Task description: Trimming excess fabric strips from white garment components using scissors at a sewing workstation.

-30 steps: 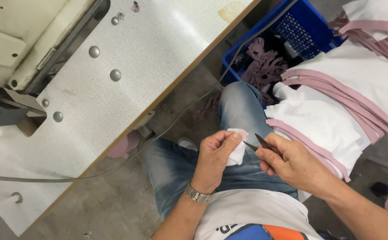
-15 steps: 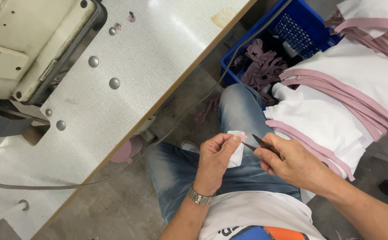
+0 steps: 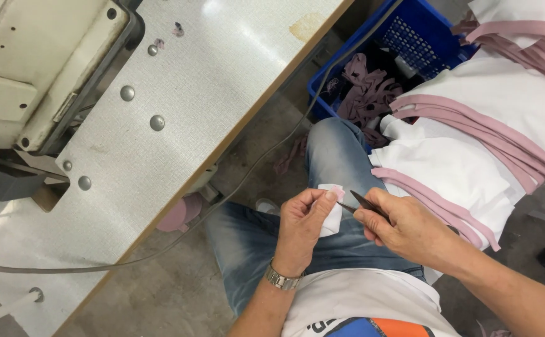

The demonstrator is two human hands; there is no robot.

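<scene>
Grey sewing table (image 3: 178, 125) up left, jeans-clad lap below. Left hand (image 3: 300, 228) pinching small white fabric piece (image 3: 331, 215) over the lap — limp, light, best held at its edge. Right hand (image 3: 410, 231) closed around dark thread snips (image 3: 363, 203), tips touching the fabric.

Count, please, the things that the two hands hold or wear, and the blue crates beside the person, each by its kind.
Small white fabric piece, in the left hand: 1
Dark thread snips, in the right hand: 1
Metal wristwatch, on the left wrist: 1
Blue plastic crate: 1
Total: 4
</scene>
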